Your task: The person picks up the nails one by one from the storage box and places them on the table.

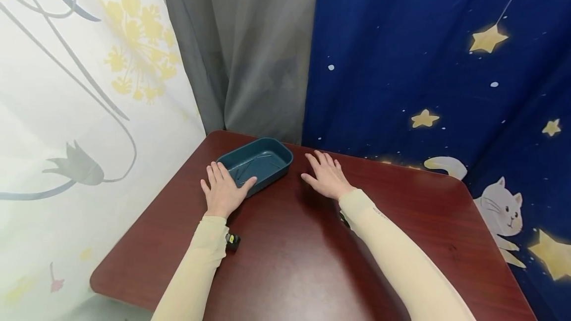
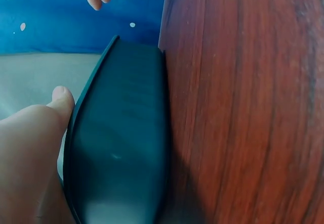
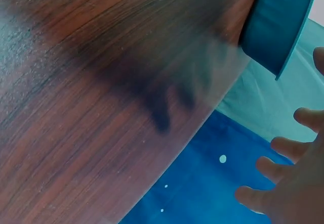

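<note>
A dark teal rectangular plastic tray [image 1: 278, 174] with raised walls stands near the far left corner of the table. Thin straight marks or sticks show on its floor; I cannot tell which. My left hand [image 1: 222, 193] is at the tray's near left end, fingers spread and straight, thumb by the rim. In the left wrist view the thumb [image 2: 62, 102] appears beside the rim of the tray [image 2: 119, 133]; whether it touches is unclear. My right hand [image 1: 327, 176] hovers over the table to the right of the tray, fingers spread, holding nothing. Its shadow falls on the wood.
The table [image 1: 285, 281] is reddish-brown wood with rounded corners. A grey curtain [image 1: 267, 53] and a blue starry curtain [image 1: 379, 63] hang behind its far edge. A white patterned curtain [image 1: 89, 113] hangs along the left side.
</note>
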`<state>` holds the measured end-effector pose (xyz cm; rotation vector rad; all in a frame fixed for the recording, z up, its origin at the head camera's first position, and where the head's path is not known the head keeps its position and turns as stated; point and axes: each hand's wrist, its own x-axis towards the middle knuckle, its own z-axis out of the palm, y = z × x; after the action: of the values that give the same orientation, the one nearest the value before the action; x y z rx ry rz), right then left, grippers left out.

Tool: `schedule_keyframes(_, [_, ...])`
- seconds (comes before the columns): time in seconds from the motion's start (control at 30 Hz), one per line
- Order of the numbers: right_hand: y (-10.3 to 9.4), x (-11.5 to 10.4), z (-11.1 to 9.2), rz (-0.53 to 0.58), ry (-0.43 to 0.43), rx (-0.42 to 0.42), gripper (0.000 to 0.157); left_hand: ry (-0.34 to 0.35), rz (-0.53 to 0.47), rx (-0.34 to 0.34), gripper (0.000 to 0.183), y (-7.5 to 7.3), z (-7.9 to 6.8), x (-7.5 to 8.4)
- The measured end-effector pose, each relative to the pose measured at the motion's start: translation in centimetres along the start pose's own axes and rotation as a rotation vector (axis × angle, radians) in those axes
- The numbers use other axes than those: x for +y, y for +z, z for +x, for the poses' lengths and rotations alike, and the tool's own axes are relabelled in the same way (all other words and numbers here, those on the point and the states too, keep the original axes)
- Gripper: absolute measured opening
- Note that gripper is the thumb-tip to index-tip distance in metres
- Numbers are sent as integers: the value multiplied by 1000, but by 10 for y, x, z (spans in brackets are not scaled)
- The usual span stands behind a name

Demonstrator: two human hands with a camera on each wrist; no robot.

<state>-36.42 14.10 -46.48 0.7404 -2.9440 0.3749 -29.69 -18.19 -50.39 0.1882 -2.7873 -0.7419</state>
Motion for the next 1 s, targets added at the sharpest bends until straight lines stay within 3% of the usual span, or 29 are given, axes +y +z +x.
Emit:
schedule_keyframes(0.33, [1, 1, 8, -25, 19, -15, 74, 74, 11, -56, 127, -5, 7, -5])
schedule_keyframes(1.0, [12, -1, 11, 19, 35, -15, 76, 217, 37, -168, 126, -6, 6, -13])
